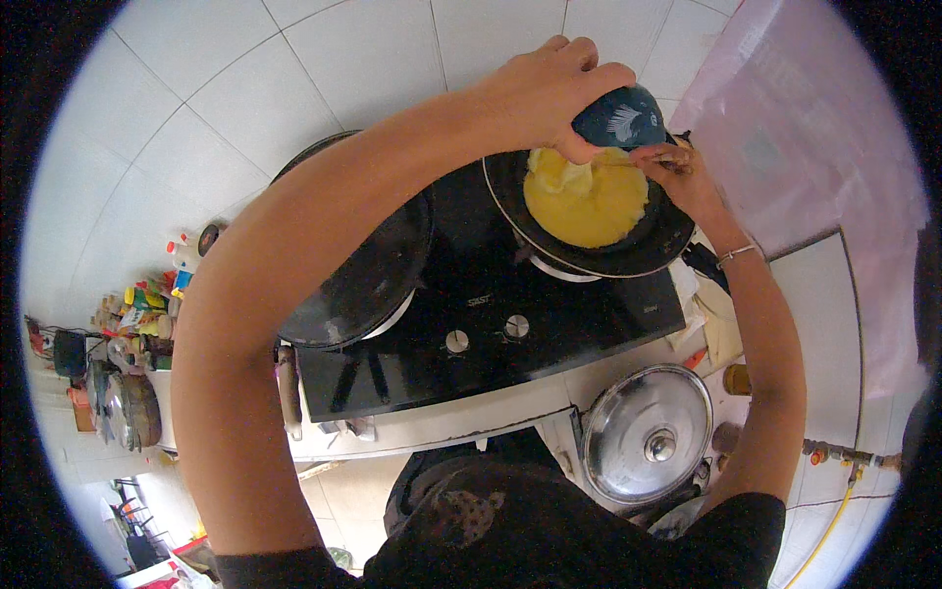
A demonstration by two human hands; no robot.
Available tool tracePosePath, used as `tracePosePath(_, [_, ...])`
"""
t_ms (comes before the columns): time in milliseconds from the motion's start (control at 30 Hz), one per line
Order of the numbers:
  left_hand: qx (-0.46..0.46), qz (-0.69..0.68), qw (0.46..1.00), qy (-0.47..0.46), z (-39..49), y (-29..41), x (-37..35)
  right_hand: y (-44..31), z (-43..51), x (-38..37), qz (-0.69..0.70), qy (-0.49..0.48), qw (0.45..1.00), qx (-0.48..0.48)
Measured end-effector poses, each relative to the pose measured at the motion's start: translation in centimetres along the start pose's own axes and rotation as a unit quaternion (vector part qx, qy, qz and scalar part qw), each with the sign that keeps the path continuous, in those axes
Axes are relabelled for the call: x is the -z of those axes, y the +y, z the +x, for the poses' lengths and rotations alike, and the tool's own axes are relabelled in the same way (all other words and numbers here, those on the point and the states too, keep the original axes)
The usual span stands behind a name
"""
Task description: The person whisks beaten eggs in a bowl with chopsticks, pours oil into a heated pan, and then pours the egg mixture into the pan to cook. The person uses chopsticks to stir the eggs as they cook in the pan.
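My left hand [559,96] grips a dark blue bowl [622,118] with a white leaf pattern, tipped over the frying pan [508,199] on the right burner. Yellow beaten egg [589,206] lies spread in the pan, paler and folded near its back edge. Close to the bowl's lower rim is my right hand [673,166], its fingers bent around what looks like thin sticks, perhaps chopsticks, that reach over the egg. The bowl's inside is hidden from view.
A large black wok [368,280] sits on the left burner of the black glass gas hob [471,368]. A steel lid [647,434] lies at the front right. Bottles and packets [147,302] crowd the far left. The pan's black handle [706,265] points right, beneath my right forearm.
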State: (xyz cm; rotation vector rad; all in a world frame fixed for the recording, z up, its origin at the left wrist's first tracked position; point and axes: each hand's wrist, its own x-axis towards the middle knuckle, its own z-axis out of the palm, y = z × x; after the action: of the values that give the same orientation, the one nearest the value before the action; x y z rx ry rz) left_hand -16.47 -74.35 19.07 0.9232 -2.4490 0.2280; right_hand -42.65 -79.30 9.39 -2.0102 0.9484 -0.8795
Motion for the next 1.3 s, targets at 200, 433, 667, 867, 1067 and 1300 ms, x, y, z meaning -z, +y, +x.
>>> tracePosePath(200, [0.007, 0.013, 1.0, 0.009, 0.3, -0.2, -0.4, 2.3, 2.5, 0.8, -0.124, 0.056, 0.991, -0.012])
tracePosePath(433, [-0.025, 0.04, 0.997, 0.053, 0.6, -0.6, -0.5, -0.9, 1.9, 4.8, 0.066, 0.073, 0.995, -0.036])
tracePosePath(667, [-0.017, 0.039, 0.998, 0.056, 0.9, -0.9, -0.2, -0.3, 1.4, -1.2, 0.234, 0.029, 0.965, -0.111])
tracePosePath(867, [0.016, 0.027, 0.999, 0.038, 0.7, -0.6, 0.5, 1.6, 2.6, -2.7, 0.192, -0.003, 0.978, -0.077])
tracePosePath(1067, [-0.002, 0.041, 0.998, 0.05, 0.7, -0.7, -0.1, 3.7, 1.7, 1.2, 0.118, 0.045, 0.992, -0.025])
tracePosePath(1300, [0.006, 0.027, 0.999, 0.028, 1.4, -0.8, -1.7, 1.9, -0.5, 5.0, 0.104, 0.106, 0.985, -0.084])
